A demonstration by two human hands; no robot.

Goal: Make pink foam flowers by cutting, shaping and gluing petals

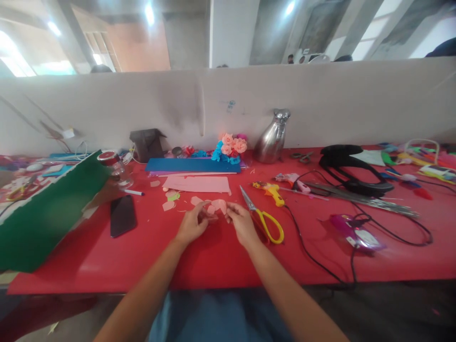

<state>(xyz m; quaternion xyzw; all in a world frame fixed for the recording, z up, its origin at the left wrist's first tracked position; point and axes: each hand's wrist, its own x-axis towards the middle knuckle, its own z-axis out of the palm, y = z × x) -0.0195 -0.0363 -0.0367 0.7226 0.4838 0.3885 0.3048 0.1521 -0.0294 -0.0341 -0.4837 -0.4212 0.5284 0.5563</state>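
My left hand (191,223) and my right hand (242,222) meet over the red table (149,256), both pinching small pink paper petals (218,206) between fingertips. More loose pink petals (168,205) lie to the left of my hands. A pink paper sheet (197,184) lies just beyond them. Yellow-handled scissors (265,218) rest right beside my right hand.
A black phone (122,215) and a green paper roll (46,209) lie at left. Paper flowers (230,148), a blue sheet (188,165) and a metal jug (272,137) stand at the back. A yellow glue gun (272,192), cables and a purple tool (351,230) lie at right.
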